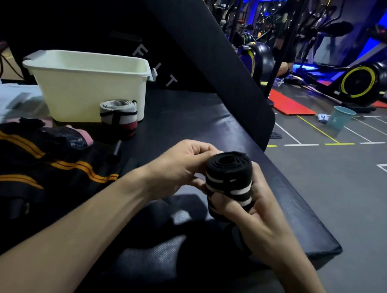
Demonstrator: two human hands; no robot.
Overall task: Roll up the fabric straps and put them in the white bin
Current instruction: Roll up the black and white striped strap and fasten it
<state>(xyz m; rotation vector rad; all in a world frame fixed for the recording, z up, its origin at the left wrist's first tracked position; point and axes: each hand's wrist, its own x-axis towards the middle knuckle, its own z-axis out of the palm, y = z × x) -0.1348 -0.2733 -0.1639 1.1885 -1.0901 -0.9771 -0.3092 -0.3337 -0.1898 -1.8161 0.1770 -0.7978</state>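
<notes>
Both hands on it at centre frame: left hand [180, 166] and right hand [252, 213] clasp the rolled black strap [228, 183]; white bin [85, 83] sits upper left, grey roll [118, 114] touching its front

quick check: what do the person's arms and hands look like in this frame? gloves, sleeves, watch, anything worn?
Nothing worn that shows. Left hand and right hand are bare: no gloves, rings or tape visible. Both forearms are bare from the wrists down to the frame's bottom edge: no sleeve, watch or wristband in view. Anything above the elbows is out of frame.
</notes>
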